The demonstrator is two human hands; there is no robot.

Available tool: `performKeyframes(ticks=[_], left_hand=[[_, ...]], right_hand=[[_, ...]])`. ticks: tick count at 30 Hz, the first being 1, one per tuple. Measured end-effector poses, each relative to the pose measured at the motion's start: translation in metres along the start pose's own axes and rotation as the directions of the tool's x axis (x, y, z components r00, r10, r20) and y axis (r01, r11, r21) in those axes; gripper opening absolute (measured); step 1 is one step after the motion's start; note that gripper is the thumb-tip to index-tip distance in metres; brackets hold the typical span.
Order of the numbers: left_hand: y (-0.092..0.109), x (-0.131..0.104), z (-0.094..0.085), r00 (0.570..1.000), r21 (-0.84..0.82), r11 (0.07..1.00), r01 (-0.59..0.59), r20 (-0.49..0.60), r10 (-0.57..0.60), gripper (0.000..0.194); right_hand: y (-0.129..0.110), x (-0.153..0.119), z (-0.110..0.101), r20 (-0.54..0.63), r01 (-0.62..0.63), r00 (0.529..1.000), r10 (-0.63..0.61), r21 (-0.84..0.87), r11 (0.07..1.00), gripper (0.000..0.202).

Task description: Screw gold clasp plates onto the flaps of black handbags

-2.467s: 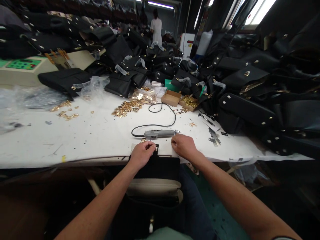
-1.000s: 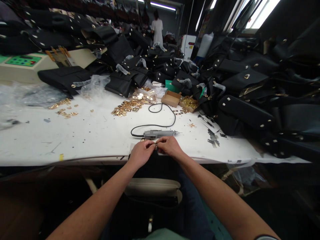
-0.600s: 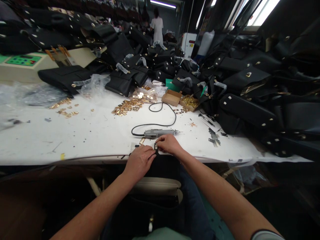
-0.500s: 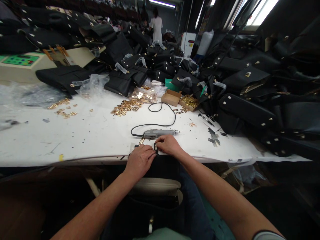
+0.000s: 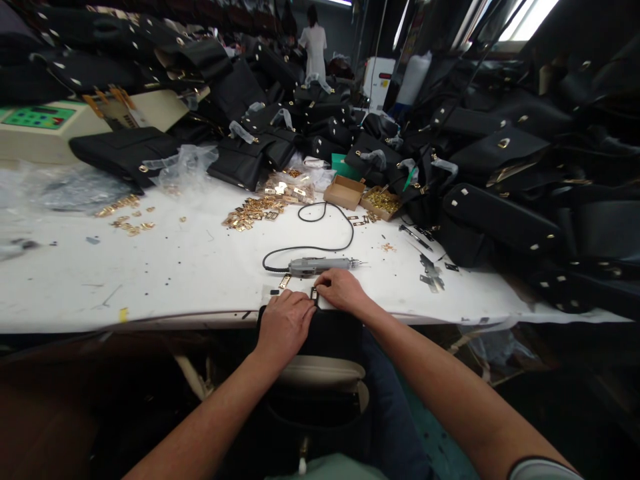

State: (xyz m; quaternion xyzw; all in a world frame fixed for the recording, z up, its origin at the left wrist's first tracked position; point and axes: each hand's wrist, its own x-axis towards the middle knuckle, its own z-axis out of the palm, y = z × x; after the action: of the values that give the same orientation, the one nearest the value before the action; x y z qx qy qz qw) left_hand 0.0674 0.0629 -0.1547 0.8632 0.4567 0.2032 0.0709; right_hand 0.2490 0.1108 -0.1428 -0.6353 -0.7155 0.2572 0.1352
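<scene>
A black bag (image 5: pixel 334 330) hangs over the near edge of the white table (image 5: pixel 175 280), its flap lying on the tabletop. My left hand (image 5: pixel 286 323) lies on the flap with fingers curled, pressing it down. Just right of it, my right hand (image 5: pixel 341 291) pinches a small metal clasp (image 5: pixel 314 293) against the flap's top edge. A grey electric screwdriver (image 5: pixel 314 266) with a black cord lies right behind both hands. One gold plate (image 5: pixel 285 281) rests beside it.
Gold hardware (image 5: pixel 255 212) is heaped mid-table, with two small cardboard boxes (image 5: pixel 344 193) of parts behind. Black bags (image 5: pixel 500 217) are piled along the right and back. A beige machine with a green panel (image 5: pixel 37 127) stands far left. A person in white (image 5: pixel 315 43) stands far back.
My hands, which met at the clasp a second ago, have drawn apart. The left hand slid down onto the bag flap while the right kept the clasp at the flap's edge.
</scene>
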Motion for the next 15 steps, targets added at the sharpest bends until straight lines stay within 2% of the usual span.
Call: performKeyframes(ticks=[4, 8, 15], left_hand=[[0.005, 0.001, -0.002, 1.000, 0.051, 0.999, -0.002, -0.006, 0.002, 0.020], [0.008, 0.005, -0.009, 0.999, 0.127, 0.992, -0.020, 0.051, 0.013, 0.019], [0.008, 0.007, -0.014, 0.997, 0.127, 0.992, -0.014, 0.076, 0.004, 0.018]], right_hand=[[0.002, -0.001, 0.000, 0.002, 0.013, 1.000, -0.013, 0.003, 1.000, 0.024], [0.003, -0.005, -0.001, 0.021, 0.036, 0.999, -0.038, 0.048, 0.998, 0.023], [0.006, -0.012, 0.002, 0.003, 0.085, 0.996, -0.086, 0.073, 0.994, 0.028]])
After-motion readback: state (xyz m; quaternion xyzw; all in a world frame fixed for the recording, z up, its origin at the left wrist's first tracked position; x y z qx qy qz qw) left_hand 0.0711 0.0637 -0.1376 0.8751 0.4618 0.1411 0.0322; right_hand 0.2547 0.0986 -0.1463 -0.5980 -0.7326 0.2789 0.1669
